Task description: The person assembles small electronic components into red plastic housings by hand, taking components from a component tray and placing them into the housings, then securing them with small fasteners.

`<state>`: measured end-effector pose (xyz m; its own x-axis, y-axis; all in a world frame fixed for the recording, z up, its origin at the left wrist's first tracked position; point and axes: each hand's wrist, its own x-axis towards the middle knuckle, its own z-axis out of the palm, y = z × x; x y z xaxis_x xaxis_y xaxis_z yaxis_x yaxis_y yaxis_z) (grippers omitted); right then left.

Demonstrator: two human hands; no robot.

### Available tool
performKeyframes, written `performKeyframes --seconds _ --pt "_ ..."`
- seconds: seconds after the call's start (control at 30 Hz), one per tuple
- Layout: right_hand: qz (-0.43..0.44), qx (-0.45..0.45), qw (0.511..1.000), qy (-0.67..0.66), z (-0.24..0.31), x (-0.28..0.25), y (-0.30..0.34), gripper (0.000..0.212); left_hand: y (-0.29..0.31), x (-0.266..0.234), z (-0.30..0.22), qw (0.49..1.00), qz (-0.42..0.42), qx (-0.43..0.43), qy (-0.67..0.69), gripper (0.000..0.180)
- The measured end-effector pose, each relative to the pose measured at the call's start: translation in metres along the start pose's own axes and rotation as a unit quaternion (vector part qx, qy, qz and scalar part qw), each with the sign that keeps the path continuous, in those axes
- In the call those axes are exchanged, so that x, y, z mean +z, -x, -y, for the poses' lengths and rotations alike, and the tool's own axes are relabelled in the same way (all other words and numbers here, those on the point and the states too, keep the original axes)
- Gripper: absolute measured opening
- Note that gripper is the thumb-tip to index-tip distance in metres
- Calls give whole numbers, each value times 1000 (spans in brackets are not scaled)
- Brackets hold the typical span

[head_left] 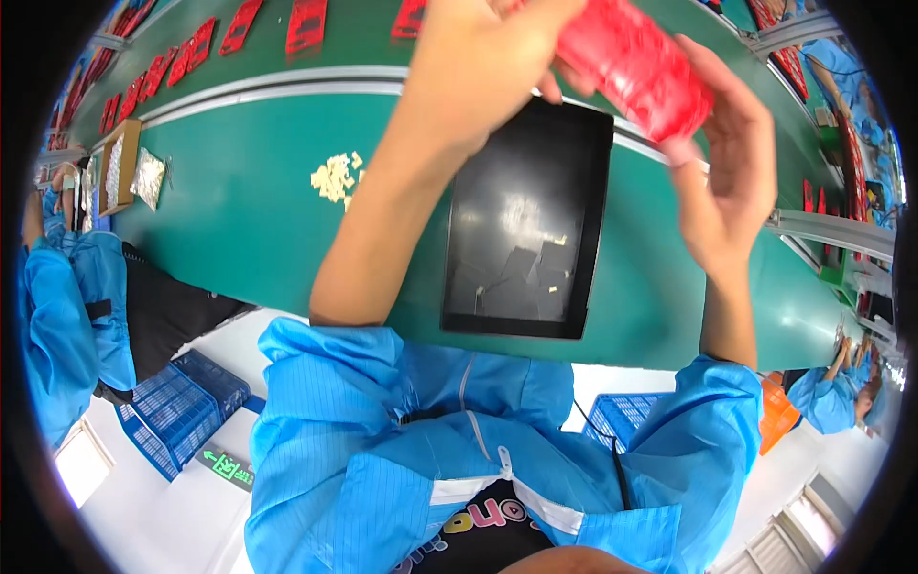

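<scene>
The red part (639, 69) was up in the air between my hands, above the far edge of the desk (239, 225) and past the far right corner of the black tray (595, 220). Its long axis ran aslant, from the upper left, by my left hand (488, 57), down to the lower right, by my right hand (729, 172). Neither hand was plainly nearer: I had one at each end.

My left hand gripped the upper end, with fingertips curled under the near edge; the top of that hand was cut off, so I can't tell how all its fingers sat. My right hand was cupped around the lower end, thumb against the corner and a finger along the far side, pinching it lightly as far as the blur let me judge.

My left forearm crossed the tray's far left corner. In the tray lay some dark flat pieces and a few cream bits. A small heap of cream pieces (333, 179) sat on the desk left of my forearm, and beyond the metal rail (258, 93) stood a row of more red parts (306, 27).
</scene>
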<state>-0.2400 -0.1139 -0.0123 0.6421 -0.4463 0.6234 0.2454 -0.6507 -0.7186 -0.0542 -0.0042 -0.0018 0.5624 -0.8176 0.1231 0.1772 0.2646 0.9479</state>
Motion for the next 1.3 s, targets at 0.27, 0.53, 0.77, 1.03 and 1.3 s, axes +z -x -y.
performKeyframes --seconds 0.27,0.53,0.77,1.03,1.3 --pt "460 -3 833 309 22 18 59 37 -2 -25 -23 994 -36 91 44 26" --pt "509 28 827 237 15 29 62 27 3 -29 -26 983 2 16 181 28" --pt "184 151 970 -41 26 11 22 23 -2 -27 -15 966 31 31 253 30" --pt "-26 -91 992 -82 37 20 -27 23 16 -5 -24 987 -3 81 138 38" --pt "-68 -89 991 -67 41 27 -43 26 21 4 -25 980 -8 93 175 29"
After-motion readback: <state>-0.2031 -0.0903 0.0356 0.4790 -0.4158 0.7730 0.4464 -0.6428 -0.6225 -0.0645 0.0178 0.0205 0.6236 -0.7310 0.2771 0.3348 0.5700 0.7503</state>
